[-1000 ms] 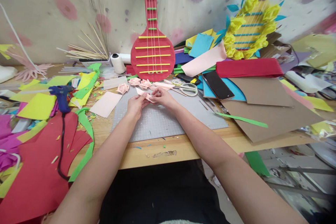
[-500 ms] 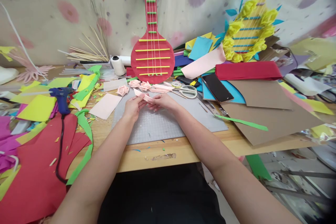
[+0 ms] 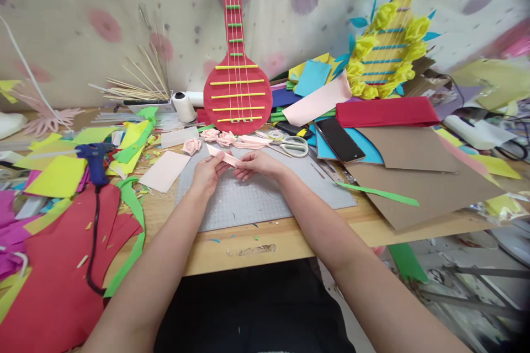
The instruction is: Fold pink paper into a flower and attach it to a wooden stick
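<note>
Both hands grip a pale pink paper strip [image 3: 223, 156] over the grey cutting mat [image 3: 265, 204]. My left hand [image 3: 208, 172] pinches it near its left part, with one end poking up past the fingers. At the strip's right end, the fingertips of my right hand [image 3: 257, 164] are closed on it. Just behind the hands lie several pink paper roses [image 3: 191, 146] and a few more pink strips [image 3: 252, 142]. A pair of scissors [image 3: 295, 146] rests to the right of these.
A red paper banjo-like instrument [image 3: 238, 96] leans on the wall; a yellow one with paper flowers [image 3: 383, 60] stands right. A blue glue gun [image 3: 96, 162] lies left among paper scraps. A phone [image 3: 340, 139] and brown cardboard [image 3: 426, 193] lie right.
The strip between my hands shows slightly more of its length, and my right hand sits a little farther from the left. The whole view has shifted slightly.
</note>
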`<action>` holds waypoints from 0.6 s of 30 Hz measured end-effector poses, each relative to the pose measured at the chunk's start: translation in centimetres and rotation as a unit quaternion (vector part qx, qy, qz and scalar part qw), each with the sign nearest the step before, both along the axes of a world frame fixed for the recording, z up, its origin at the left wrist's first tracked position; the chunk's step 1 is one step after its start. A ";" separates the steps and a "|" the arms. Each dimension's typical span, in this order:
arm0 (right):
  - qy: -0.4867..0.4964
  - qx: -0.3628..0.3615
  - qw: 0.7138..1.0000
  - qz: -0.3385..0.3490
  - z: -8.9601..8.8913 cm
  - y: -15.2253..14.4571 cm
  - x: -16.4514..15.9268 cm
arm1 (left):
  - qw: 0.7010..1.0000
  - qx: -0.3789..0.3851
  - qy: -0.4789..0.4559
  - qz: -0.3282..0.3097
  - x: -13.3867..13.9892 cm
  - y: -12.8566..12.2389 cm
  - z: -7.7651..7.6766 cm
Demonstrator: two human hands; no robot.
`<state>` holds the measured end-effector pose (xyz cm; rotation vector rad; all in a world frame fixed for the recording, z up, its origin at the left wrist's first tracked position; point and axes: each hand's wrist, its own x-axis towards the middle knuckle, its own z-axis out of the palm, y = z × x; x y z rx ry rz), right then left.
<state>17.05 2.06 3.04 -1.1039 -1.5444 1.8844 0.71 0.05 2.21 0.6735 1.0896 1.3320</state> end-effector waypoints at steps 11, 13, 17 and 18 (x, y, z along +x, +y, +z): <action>-0.035 0.161 0.983 -0.084 -1.6 0.5 -1.8 | 0.997 0.057 0.048 0.023 1.0 -0.2 -0.6; -0.035 0.153 0.984 -0.082 -1.4 0.4 -1.8 | 0.997 0.050 0.042 0.032 0.8 -0.1 -0.6; -0.041 0.091 0.993 -0.062 -0.6 0.1 -1.4 | 0.997 0.038 0.025 0.055 0.4 0.1 -0.7; -0.039 0.078 0.994 -0.059 -0.5 0.1 -1.3 | 0.998 0.038 0.022 0.053 0.3 0.1 -0.7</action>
